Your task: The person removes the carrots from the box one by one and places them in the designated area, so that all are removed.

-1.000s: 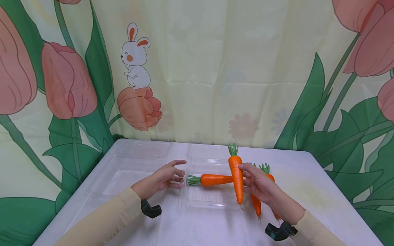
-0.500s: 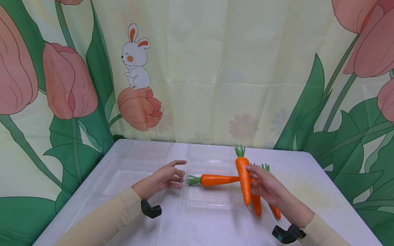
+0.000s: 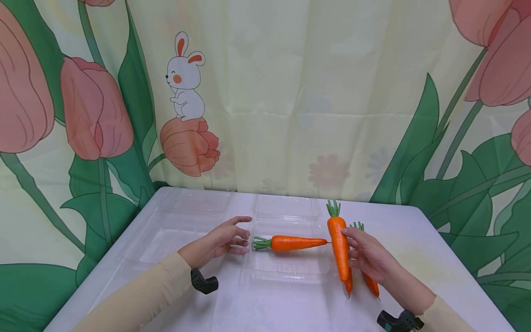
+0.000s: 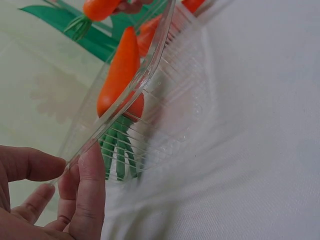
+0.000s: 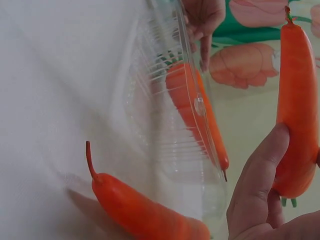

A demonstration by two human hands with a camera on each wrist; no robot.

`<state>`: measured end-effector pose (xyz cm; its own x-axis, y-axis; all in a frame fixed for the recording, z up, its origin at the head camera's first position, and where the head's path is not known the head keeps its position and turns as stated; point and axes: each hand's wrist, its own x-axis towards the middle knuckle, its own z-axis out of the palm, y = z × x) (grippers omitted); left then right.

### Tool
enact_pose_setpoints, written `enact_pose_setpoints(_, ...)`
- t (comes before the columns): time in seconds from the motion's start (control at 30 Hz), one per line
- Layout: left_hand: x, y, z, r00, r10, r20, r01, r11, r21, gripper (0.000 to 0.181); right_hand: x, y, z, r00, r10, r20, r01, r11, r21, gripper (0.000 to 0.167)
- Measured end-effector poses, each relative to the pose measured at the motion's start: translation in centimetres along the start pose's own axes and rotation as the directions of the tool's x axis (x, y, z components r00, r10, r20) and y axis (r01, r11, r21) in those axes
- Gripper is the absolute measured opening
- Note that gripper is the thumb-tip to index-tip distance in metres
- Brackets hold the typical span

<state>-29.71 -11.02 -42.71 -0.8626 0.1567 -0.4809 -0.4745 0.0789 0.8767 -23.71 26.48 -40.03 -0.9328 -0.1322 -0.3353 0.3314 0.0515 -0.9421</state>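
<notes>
My right hand [image 3: 371, 258] grips a carrot [image 3: 340, 249] with green leafy tops. It holds this carrot upright in front of another carrot [image 5: 145, 212], which is partly hidden in the head view. Inside a clear plastic container [image 3: 286, 272] lies a carrot [image 3: 292, 243] on its side, leaves to the left. Around that container's left rim are the loosely spread fingers of my left hand [image 3: 224, 240]. In the left wrist view they touch the clear rim [image 4: 150, 72], with no carrot among them. Part of one more carrot [image 3: 370, 283] shows behind the right hand.
On the left, a second clear container [image 3: 166, 240] stands with its lid [image 3: 199, 201] folded back. The near container also has an opened lid [image 3: 286, 206] behind it. A printed curtain [image 3: 265, 92] hangs along the table's [image 3: 269, 309] far edge.
My right hand has moved to the right and slightly towards me with its carrot, uncovering the pointed end of the carrot in the container. The left hand stays where it was.
</notes>
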Motion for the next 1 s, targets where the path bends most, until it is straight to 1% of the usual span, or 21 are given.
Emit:
enact_pose_setpoints(0.07, 0.0, 0.0, 0.0, 1.000, -0.002, 0.000, 0.002, 1.000, -0.001, 0.062, -0.1, 0.0, -0.3, 1.000, 0.005, -0.009, -0.005, 1.000, -0.002, 0.080)
enact_pose_setpoints(0.27, 0.0, 0.1, 0.1, 1.000, -0.005, -0.003, 0.005, 1.000, 0.000, 0.062, -0.3, 0.2, -1.6, 1.000, 0.006, 0.002, -0.006, 1.000, -0.022, 0.075)
enact_pose_setpoints(0.37, 0.0, 0.1, 0.1, 1.000, -0.005, -0.007, 0.005, 1.000, 0.003, 0.062, -0.2, 0.4, -2.1, 1.000, 0.008, 0.002, -0.008, 0.999, -0.033, 0.075)
enact_pose_setpoints(0.5, 0.0, 0.0, 0.2, 1.000, -0.004, -0.006, 0.004, 1.000, 0.004, 0.061, -0.1, 0.9, -2.8, 0.999, 0.021, -0.028, -0.022, 0.999, -0.046, 0.080)
enact_pose_setpoints(0.7, 0.0, 0.0, 0.2, 1.000, -0.007, -0.006, 0.007, 1.000, 0.004, 0.061, 0.0, 1.6, -4.5, 0.996, 0.044, -0.080, -0.049, 0.997, -0.063, 0.081)
enact_pose_setpoints(1.0, 0.0, 0.0, 0.0, 1.000, -0.010, -0.007, 0.010, 1.000, -0.004, 0.062, 0.2, 1.9, -7.5, 0.993, 0.047, -0.112, -0.053, 0.997, -0.048, 0.084)
